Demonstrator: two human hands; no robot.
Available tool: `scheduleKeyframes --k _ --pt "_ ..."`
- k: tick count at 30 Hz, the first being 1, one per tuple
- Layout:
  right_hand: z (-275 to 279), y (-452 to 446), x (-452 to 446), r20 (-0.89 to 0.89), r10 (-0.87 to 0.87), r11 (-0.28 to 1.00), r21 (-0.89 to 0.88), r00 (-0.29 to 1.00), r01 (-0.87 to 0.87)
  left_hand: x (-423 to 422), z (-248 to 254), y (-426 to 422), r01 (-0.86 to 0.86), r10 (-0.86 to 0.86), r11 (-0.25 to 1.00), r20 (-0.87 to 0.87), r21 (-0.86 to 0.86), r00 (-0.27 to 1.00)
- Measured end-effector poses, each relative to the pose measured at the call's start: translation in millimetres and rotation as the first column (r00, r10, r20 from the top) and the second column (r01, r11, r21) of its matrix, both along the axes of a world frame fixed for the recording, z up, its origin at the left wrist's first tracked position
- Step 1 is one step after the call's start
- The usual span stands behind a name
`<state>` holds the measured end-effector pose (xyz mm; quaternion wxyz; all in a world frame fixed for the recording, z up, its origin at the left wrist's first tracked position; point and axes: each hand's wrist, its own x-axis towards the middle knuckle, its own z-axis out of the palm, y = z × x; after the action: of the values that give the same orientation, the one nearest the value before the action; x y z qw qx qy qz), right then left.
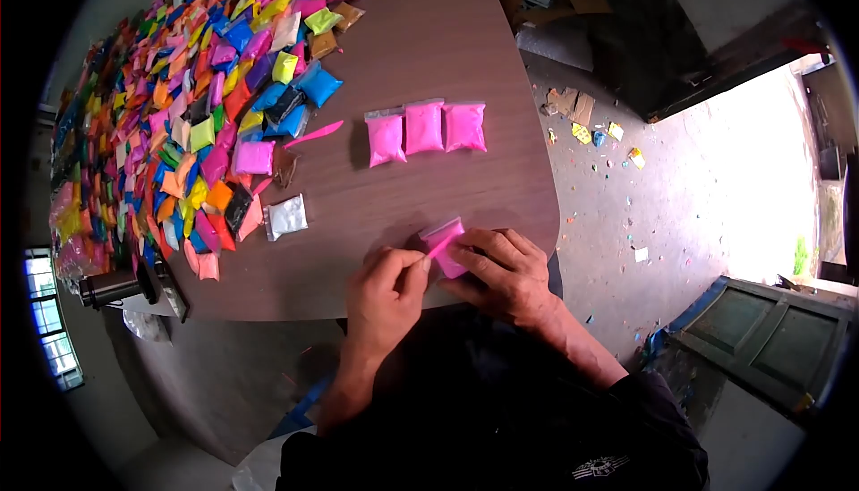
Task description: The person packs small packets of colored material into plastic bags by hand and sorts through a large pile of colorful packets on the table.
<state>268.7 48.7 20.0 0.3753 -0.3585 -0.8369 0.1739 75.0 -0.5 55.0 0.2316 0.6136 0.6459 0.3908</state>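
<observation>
Near the table's front edge lies a small pink clay-like packet [442, 233] in clear plastic. My right hand [506, 267] grips it from the right, fingers over its face. At its left side my left hand [389, 290] is closed in a pinch on a thin pink strip [438, 248] that crosses the packet; whether the strip is separate from the packet I cannot tell. Three more pink packets [424, 127] lie in a row farther back. Left of them is a slim pink plastic tool [315, 134], and closer to me a white packet [286, 217].
A large heap of many-coloured packets [206, 88] covers the table's left side. A dark cylindrical container [112, 288] and a blade-like tool [170, 290] sit at the left front edge. Scraps [573, 105] litter the floor to the right, near a green panelled door [761, 325].
</observation>
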Motion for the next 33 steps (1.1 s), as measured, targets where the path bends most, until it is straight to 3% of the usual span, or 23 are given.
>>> scheduleKeyframes --k 4,9,13,22,26,28,33 --pt "2 2 0 -0.002 0.021 1.000 -0.006 1.000 -0.021 -12 -25 2 -0.047 0.051 0.998 -0.112 0.041 0.992" --pt "2 1 0 -0.010 0.015 1.000 -0.002 1.000 -0.015 -17 -12 6 -0.105 0.106 0.993 0.002 -0.047 0.994" --pt "0 0 2 -0.045 0.015 1.000 0.023 0.999 -0.014 0 5 8 -0.013 0.013 1.000 0.021 -0.006 1.000" --pt "1 0 2 -0.016 0.064 0.997 0.036 0.998 -0.064 3 -1 45 0.130 -0.140 0.990 -0.229 -0.062 0.963" --pt "0 -1 3 -0.024 0.052 0.998 0.033 0.998 -0.051 -3 -12 52 0.148 -0.143 0.989 -0.187 0.014 0.972" --pt "0 -1 3 -0.025 0.049 0.999 0.020 0.998 -0.049 -2 -2 46 0.068 -0.068 0.998 -0.094 -0.007 0.993" --pt "-2 -1 1 -0.027 0.045 0.998 0.039 0.999 -0.044 3 14 12 0.131 -0.139 0.987 -0.085 -0.092 0.987"
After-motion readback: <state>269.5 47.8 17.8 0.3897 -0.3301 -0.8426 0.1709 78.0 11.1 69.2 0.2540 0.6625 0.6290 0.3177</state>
